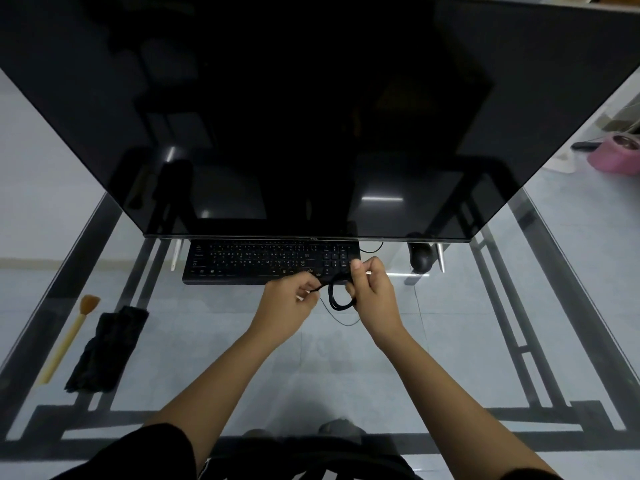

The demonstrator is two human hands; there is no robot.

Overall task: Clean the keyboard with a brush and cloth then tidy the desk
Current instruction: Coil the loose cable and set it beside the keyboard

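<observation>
A black keyboard (256, 263) lies on the glass desk (346, 368) under the screen's lower edge. In front of its right end my right hand (372, 292) grips a small coil of black cable (335, 299). My left hand (289, 299) pinches the loose run of the same cable just left of the coil. A thin strand trails down onto the glass. At the far left lie a brush (69, 336) with a pale handle and tan bristles, and a crumpled black cloth (105, 351) right beside it.
A large dark monitor (311, 116) fills the upper view and overhangs the keyboard. A black mouse (421, 259) sits to the right under the screen. The desk's dark metal frame shows through the glass. A pink object (614, 155) lies on the floor at far right.
</observation>
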